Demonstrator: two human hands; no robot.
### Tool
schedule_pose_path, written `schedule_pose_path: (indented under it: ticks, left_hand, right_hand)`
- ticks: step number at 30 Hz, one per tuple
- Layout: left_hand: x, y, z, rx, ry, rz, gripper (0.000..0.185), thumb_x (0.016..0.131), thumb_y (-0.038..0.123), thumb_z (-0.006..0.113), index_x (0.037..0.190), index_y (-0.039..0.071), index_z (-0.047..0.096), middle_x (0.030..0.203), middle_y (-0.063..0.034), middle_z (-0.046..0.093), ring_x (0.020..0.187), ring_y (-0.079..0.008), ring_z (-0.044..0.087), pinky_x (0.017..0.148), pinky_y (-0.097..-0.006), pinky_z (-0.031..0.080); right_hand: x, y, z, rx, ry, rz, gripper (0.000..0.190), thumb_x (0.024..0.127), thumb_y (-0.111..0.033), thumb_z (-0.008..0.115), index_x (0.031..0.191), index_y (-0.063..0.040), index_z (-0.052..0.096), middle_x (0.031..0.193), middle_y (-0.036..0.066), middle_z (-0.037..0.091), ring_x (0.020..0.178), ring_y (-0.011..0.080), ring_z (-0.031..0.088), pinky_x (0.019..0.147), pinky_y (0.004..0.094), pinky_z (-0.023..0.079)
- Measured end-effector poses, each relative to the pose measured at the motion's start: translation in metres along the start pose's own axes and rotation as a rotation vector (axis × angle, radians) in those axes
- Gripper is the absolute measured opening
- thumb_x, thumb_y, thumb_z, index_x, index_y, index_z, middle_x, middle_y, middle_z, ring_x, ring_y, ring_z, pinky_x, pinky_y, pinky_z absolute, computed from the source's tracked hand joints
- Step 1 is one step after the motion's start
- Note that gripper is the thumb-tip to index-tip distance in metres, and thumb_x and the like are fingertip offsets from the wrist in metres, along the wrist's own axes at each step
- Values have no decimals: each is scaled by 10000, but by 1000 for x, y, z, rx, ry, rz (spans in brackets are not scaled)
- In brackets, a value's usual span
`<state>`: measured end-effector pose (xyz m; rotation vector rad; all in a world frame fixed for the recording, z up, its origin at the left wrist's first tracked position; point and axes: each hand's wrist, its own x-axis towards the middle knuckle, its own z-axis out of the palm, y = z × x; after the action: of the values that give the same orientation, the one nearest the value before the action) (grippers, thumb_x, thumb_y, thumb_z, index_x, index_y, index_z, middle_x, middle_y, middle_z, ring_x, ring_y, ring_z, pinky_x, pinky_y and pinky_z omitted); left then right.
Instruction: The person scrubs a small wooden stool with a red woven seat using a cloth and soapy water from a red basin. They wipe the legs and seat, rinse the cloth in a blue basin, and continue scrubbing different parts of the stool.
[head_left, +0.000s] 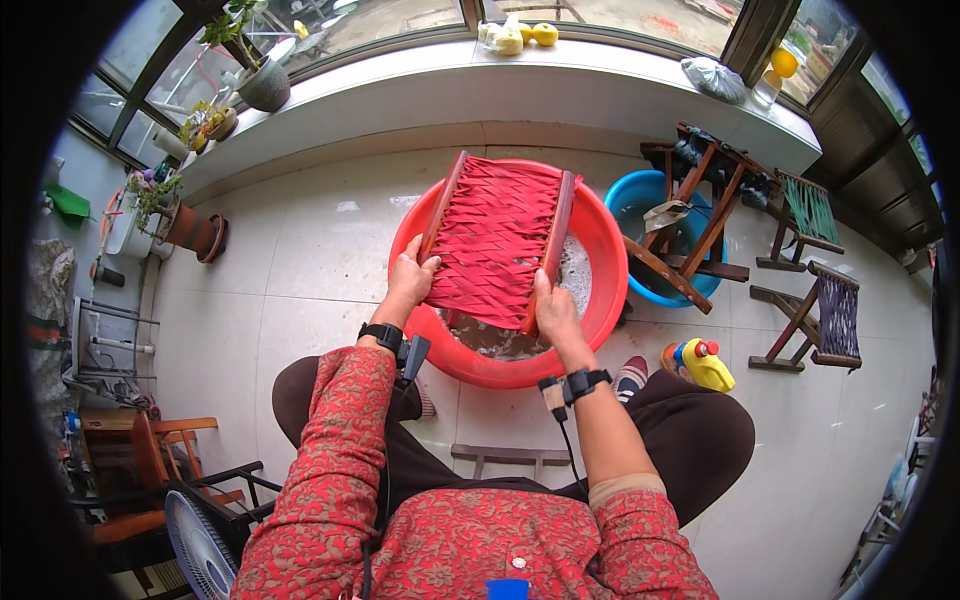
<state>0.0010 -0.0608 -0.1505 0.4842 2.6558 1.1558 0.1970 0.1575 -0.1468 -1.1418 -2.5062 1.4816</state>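
Observation:
A wooden folding stool with a seat of woven red straps (499, 232) is held over a large red plastic basin (607, 300). My left hand (412, 276) grips the stool's left wooden rail near its lower end. On the opposite side, my right hand (556, 307) is closed around the lower end of the right rail. Sudsy, murky water (499, 343) shows in the basin below the seat. The stool's legs are mostly hidden beneath the straps.
Right of the basin, a blue tub (626, 187) holds a wooden stool frame (709, 232). Stools with green (812, 210) and dark woven seats (838, 315) stand farther right. A yellow bottle (705, 365) lies near my foot. A potted plant (187, 225) is at left.

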Motion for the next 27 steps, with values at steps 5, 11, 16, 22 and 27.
schedule_pose_path:
  ticks: [5, 11, 16, 22, 27]
  left_hand:
    - [-3, 0, 0, -6, 13, 23, 606, 889, 173, 719, 1435, 59, 484, 1183, -244, 678, 1109, -354, 662, 952, -396, 507]
    - [-5, 6, 1, 16, 28, 11, 609, 892, 179, 714, 1444, 80, 476, 1181, -245, 676, 1102, -378, 661, 947, -411, 510]
    - [-8, 16, -2, -37, 16, -27, 619, 892, 220, 714, 1447, 89, 473, 1105, -253, 695, 1040, -393, 679, 900, -432, 528]
    - [-9, 19, -3, 211, 45, -71, 665, 889, 291, 700, 1478, 120, 442, 1124, -287, 672, 1072, -438, 647, 917, -476, 514]
    - [-3, 19, -2, 230, 5, -103, 667, 891, 341, 697, 1477, 141, 448, 1184, -251, 673, 1115, -408, 644, 951, -477, 502]
  right_hand:
    - [63, -15, -23, 9, 209, -26, 704, 985, -605, 384, 1280, 16, 533, 1138, 351, 636, 1099, 509, 602, 948, 561, 461]
    - [156, -52, -53, -178, 293, -97, 595, 966, -434, 554, 1358, -11, 406, 1240, 310, 597, 1154, 477, 586, 955, 518, 490]
    - [205, -64, -52, -342, 243, -363, 406, 997, -338, 508, 1276, -42, 512, 1287, 249, 575, 1152, 457, 579, 960, 510, 495]
    - [176, -39, -30, -262, 278, -232, 721, 980, -422, 526, 1505, -25, 234, 1473, 266, 424, 1244, 455, 540, 1012, 522, 466]
    - [77, 0, -21, 344, -164, 149, 551, 899, -472, 673, 1039, 61, 669, 899, 206, 702, 881, 294, 705, 790, 410, 541]
